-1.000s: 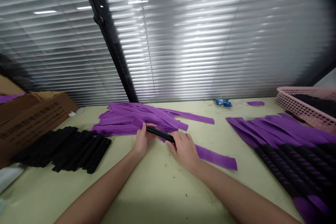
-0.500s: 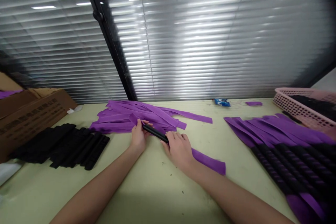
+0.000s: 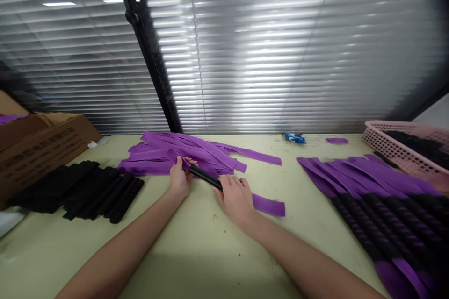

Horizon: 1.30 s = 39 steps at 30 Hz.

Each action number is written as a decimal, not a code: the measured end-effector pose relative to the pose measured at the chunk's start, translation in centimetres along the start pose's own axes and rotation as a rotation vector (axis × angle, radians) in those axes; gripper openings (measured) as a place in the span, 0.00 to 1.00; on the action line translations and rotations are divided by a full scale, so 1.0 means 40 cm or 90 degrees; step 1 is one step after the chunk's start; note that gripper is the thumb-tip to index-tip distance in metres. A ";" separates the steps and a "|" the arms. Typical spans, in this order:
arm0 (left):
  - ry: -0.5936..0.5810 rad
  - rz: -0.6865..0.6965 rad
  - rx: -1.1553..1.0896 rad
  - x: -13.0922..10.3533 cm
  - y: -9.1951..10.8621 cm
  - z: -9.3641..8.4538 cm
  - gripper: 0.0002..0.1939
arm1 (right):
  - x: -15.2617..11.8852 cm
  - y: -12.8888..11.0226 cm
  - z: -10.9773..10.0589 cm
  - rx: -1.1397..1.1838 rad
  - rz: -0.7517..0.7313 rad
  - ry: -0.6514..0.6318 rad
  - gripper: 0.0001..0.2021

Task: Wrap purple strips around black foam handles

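Observation:
A black tube [image 3: 206,177] slants between my two hands above the table. A purple fabric strip [image 3: 268,205] runs along it; one end shows beyond my right hand, the other at my left fingertips. My left hand [image 3: 180,178] is closed, pinching that strip where it comes out at the tube's far end. My right hand [image 3: 237,198] is wrapped round the tube's near part, which the fingers hide. Just behind my left hand lies a pile of purple strips [image 3: 189,147].
Several black tubes [image 3: 80,191] lie at left beside a cardboard box [image 3: 63,142]. On the right are black tubes with purple strips through them [image 3: 382,215]. Behind these stands a pink basket [image 3: 396,145] with black pieces. A blue wrapper [image 3: 294,138] lies near the window blinds [image 3: 263,56].
My left hand has moved slightly left, drawing the strip further out at the far end. The strip's tail beyond my right hand is shorter. My right hand still holds the tube.

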<state>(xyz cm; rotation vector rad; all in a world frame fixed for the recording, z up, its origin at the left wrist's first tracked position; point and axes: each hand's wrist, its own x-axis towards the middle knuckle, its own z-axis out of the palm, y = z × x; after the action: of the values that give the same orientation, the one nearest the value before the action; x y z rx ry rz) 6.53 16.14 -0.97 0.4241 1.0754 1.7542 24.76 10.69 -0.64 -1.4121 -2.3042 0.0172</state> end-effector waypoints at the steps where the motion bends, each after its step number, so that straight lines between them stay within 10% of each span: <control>1: -0.013 0.007 0.001 -0.001 0.000 -0.002 0.17 | -0.001 0.004 0.001 0.008 0.003 -0.002 0.08; 11: -0.307 -0.004 0.087 -0.042 0.007 -0.016 0.19 | 0.004 0.033 0.001 0.084 0.044 0.016 0.11; 39: -0.119 -0.001 -0.003 -0.016 -0.002 -0.011 0.19 | 0.000 0.043 0.014 0.160 0.007 0.095 0.15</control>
<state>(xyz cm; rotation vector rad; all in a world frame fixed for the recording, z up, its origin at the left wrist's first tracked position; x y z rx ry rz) 6.57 15.38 -1.17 0.5716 0.9376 1.6788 25.99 11.64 -1.55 -1.2550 -2.0902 0.1926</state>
